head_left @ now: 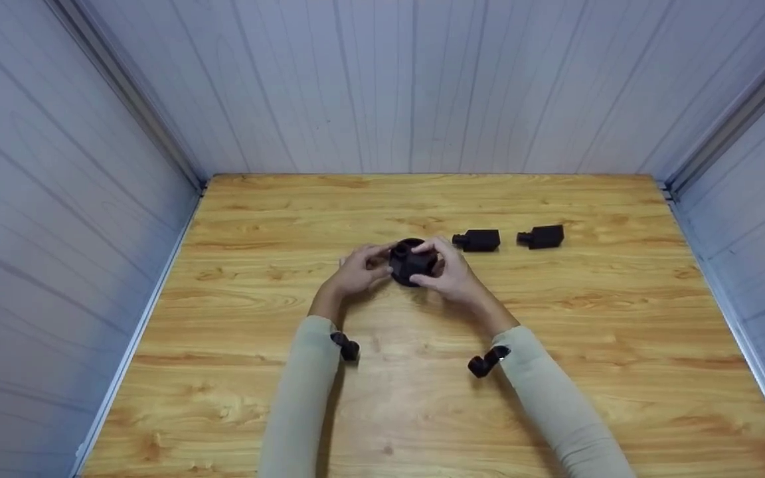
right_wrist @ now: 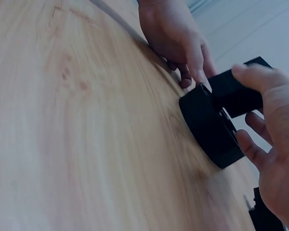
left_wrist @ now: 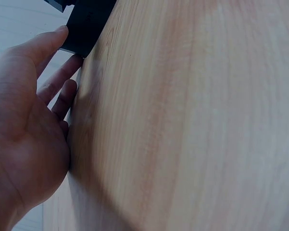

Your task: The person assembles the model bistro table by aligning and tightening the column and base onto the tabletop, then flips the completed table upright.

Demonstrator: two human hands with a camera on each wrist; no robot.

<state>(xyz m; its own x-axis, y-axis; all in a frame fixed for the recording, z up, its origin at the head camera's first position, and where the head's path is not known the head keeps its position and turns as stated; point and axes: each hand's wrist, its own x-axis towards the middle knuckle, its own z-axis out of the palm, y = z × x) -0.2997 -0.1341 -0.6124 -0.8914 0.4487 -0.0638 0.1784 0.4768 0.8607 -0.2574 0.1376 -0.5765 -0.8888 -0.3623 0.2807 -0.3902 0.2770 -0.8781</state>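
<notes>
A round black base with a raised rim sits on the wooden table, seen in all three views. My left hand grips its left side, with the thumb nearer me and the fingers on the far side; the left wrist view shows the thumb against the base wall. My right hand pinches a black rectangular block between thumb and fingers. That block stands at the base's open top, its lower end hidden by the rim, so how deep it sits I cannot tell.
Two more black blocks with narrow notched ends lie right of the hands, a nearer block and a farther block. White panel walls enclose the wooden table at the back and both sides.
</notes>
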